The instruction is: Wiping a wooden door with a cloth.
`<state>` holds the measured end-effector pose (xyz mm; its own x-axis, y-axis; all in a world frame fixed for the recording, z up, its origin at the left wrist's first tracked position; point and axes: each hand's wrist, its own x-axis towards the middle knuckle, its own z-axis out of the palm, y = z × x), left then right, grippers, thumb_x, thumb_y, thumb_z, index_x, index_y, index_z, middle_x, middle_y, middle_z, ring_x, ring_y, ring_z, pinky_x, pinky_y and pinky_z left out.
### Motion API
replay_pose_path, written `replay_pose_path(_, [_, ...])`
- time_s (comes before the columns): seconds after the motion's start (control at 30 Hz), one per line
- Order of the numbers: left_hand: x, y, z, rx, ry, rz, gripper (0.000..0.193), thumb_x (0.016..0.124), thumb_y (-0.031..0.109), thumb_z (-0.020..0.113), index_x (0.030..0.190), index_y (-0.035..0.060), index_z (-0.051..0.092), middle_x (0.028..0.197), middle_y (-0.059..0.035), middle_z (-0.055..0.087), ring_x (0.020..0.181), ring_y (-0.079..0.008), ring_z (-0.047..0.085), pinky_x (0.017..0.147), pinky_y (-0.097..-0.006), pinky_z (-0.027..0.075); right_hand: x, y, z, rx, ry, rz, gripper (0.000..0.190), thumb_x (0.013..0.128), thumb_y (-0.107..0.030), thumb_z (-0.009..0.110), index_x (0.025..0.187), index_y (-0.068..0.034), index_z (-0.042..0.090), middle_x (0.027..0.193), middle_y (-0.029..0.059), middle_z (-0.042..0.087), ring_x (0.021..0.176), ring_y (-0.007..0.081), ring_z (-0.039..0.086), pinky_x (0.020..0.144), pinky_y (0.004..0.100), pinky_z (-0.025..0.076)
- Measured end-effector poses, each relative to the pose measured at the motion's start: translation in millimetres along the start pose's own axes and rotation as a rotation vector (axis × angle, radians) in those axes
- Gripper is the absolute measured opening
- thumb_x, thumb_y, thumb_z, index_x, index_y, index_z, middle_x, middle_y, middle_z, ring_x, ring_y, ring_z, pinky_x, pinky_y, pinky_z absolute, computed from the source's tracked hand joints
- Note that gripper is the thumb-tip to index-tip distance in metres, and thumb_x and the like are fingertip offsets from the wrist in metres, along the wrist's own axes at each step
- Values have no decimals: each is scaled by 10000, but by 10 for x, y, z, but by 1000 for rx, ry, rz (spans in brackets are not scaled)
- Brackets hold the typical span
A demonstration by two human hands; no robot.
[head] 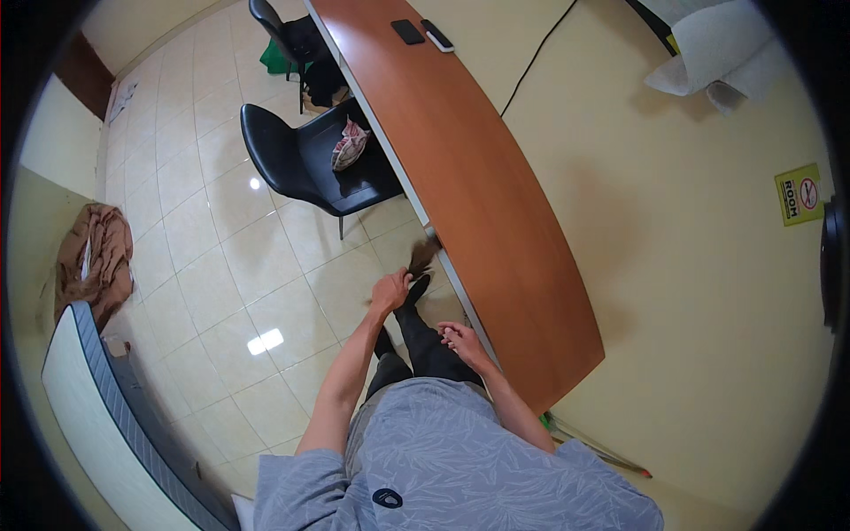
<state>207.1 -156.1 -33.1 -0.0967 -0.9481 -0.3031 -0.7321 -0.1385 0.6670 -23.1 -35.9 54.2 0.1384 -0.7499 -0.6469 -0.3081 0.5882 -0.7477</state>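
Note:
My left hand [390, 291] is closed around the handle of a brown feather duster [422, 257]. The duster's feathers reach up to the near edge of a long wooden-topped table [491, 179], beside a grey part under the tabletop. A short bit of the handle shows behind my fist. My right hand [463, 342] hangs close to the same table edge, its fingers loosely curled and nothing seen in them. Beneath my hands are my dark-clad legs and a dark foot on the tiles.
A black chair [319, 159] holding a patterned cloth item [350, 145] stands at the table, with another chair [292, 40] beyond. Phone-like devices [408, 32] lie on the tabletop. Leftward, a mattress [113, 425] leans near a brown cloth heap [96, 259]. A cable [538, 56] runs along the wall.

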Motion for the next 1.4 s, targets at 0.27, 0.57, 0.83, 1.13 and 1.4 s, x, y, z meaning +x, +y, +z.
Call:
replay_pose_path(0.27, [-81, -293, 57, -96, -173, 185, 363, 1075, 425, 520, 1102, 89, 652, 948, -226, 740, 934, -474, 697, 795, -579, 537, 80, -81, 163, -16, -12, -22, 347, 1106, -219, 516, 1374, -56, 665, 1171, 68, 740, 932, 141, 687, 803, 296, 553])
replay_pose_path(0.57, [25, 153, -87, -20, -131, 75, 366, 1073, 415, 523, 1109, 71, 645, 930, -251, 721, 930, -497, 684, 780, -585, 521, 27, 96, -26, 72, 57, -3, 329, 1106, -196, 512, 1356, -52, 669, 1156, 49, 719, 929, 122, 666, 802, 275, 537])
replay_pose_path(0.83, [-186, -379, 275, -253, -253, 2, 408, 1067, 452, 535, 1088, 60, 643, 965, -249, 723, 971, -472, 690, 810, -558, 523, 148, -14, 75, 134, 29, -20, 327, 1108, -188, 498, 1349, -50, 670, 1145, 59, 736, 917, 122, 675, 798, 285, 547])
replay_pose_path(1.13, [-663, -81, 406, -240, -283, 79, 383, 1051, 436, 575, 1055, 63, 662, 942, -212, 730, 913, -454, 697, 784, -553, 512, 214, -25, -53, 136, 85, -33, 319, 1113, -189, 496, 1344, -46, 663, 1135, 57, 732, 925, 124, 678, 834, 291, 559])
replay_pose_path(1.4, [-490, -104, 390, -280, -153, -15, 386, 1064, 419, 550, 1190, 72, 664, 990, -210, 741, 962, -460, 694, 829, -538, 536, 251, -7, -144, 121, 83, -22, 329, 1115, -211, 491, 1347, -56, 665, 1139, 57, 740, 952, 128, 700, 827, 290, 559])
